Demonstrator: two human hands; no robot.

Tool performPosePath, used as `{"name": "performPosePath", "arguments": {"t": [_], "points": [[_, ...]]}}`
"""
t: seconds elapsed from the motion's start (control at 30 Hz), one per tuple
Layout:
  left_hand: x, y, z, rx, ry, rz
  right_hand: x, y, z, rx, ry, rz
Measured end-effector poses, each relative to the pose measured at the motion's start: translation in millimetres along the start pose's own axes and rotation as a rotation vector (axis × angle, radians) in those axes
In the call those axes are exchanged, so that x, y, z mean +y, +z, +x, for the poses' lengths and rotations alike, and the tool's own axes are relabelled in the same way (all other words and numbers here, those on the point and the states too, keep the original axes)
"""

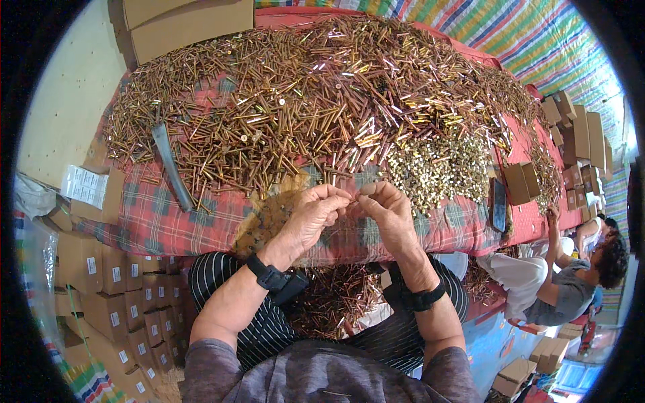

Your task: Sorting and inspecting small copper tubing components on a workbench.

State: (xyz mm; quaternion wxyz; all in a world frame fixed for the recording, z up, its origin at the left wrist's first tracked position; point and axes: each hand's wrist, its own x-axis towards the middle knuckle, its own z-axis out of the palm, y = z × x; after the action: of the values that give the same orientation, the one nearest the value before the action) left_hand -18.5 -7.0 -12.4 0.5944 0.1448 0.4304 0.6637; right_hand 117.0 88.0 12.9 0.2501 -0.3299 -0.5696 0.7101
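My left hand [310, 216] and my right hand [388, 209] meet over the near edge of the plaid cloth [215, 225], both pinched closed. Their fingertips nearly touch, and a small reddish-brown bit shows between them, too small and covered to name. Beyond my hands spreads a wide heap of brassy, copper-coloured metal rods [282, 101], which look like bolts or anchor pins. Just past my right hand lies a pile of small pale-gold metal pieces [440, 171], perhaps nuts. A wristband sits on each of my wrists.
A curved grey strip [171, 164] lies left on the cloth; a dark tray [498, 205] lies right, beside a small open carton [521, 183]. More rods fill the space between my knees. Stacked cartons [111, 289] stand lower left. Another person [568, 285] works at the right.
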Motion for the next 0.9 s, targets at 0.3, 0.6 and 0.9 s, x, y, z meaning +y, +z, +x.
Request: {"name": "performPosePath", "arguments": {"t": [0.3,0.6,0.9], "points": [[1.3,-9.0,2.1,-0.067,-0.015,-0.021,3.5,5.5,-5.7,-0.052,-0.071,-0.107],[5.9,-4.1,-1.9,-0.054,0.078,0.162,-4.8,5.6,-10.0,-0.041,-0.223,-0.565],[0.9,-5.6,0.1,-0.045,0.059,0.100,0.8,10.3,-7.1,0.013,-0.380,-0.628]]}}
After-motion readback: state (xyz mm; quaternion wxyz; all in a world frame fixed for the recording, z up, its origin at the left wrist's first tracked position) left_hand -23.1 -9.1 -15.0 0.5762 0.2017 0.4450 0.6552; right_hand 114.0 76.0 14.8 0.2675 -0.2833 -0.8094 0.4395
